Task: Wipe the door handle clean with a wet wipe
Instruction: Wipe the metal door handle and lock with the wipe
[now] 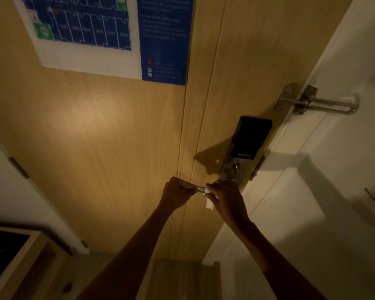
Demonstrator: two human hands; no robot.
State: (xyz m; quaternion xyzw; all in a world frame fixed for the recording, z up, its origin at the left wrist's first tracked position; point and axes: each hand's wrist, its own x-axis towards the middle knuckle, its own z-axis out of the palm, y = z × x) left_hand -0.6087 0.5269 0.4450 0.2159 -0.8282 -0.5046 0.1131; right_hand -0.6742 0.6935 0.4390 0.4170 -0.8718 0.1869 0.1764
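Observation:
A metal lever door handle [200, 189] juts left from the lock plate on the wooden door [108, 131]; only a short silver stretch shows between my hands. My left hand [176, 192] is closed around the handle's free end. My right hand [223, 194] grips the handle closer to the lock, with a white wet wipe [209, 202] pressed around it; a corner of the wipe hangs below my fingers. Above sits the black smart lock panel [250, 137] with a small thumb-turn [237, 166].
A metal swing-bar door guard [325, 102] bridges the door edge and the white frame [312, 169] at upper right. A blue evacuation plan [117, 35] hangs high on the door. A hinge [18, 166] and a wooden cabinet [20, 256] are at the left.

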